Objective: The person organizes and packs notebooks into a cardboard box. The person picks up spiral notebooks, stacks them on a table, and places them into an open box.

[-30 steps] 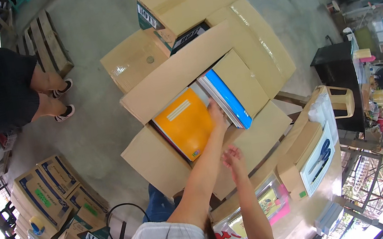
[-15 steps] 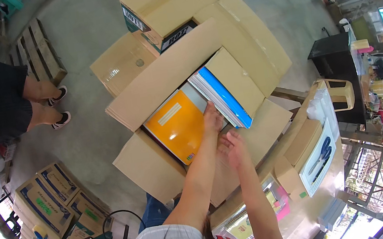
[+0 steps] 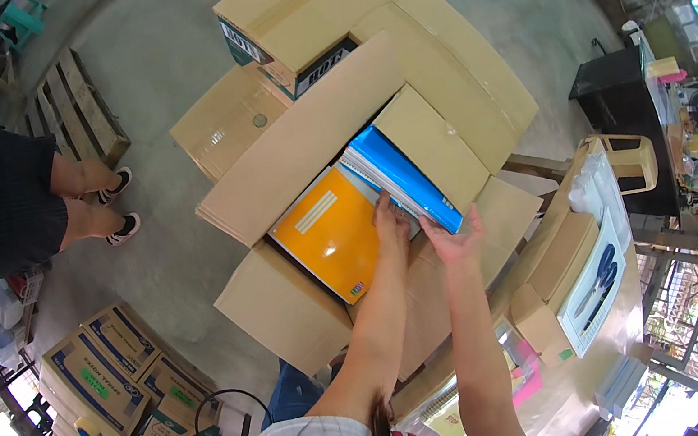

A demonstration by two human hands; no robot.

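Note:
A stack of blue spiral notebooks point(image 3: 410, 179) stands tilted in an open cardboard box point(image 3: 302, 149), its white coil edges toward the left. My left hand point(image 3: 390, 221) has its fingers closed on the stack's coil side, low down; the fingertips are partly hidden. At the near end, my right hand point(image 3: 454, 238) clasps the stack, fingers on the coil side and thumb by the opposite corner. An orange notebook point(image 3: 330, 239) lies flat in the left part of the box, beside my left hand. What lies beneath the notebooks is hidden.
Another carton point(image 3: 315, 4) stands beyond the box. On the right is a table point(image 3: 578, 396) with a carton bearing a scissors picture point(image 3: 592, 284). Stacked cartons point(image 3: 96, 377) stand at the lower left. Another person point(image 3: 13, 203) stands by a wooden pallet point(image 3: 76, 110).
My right hand has moved up and right onto the near end of the blue notebooks. The stack has tilted, showing more blue cover. The left hand stays at its coil side.

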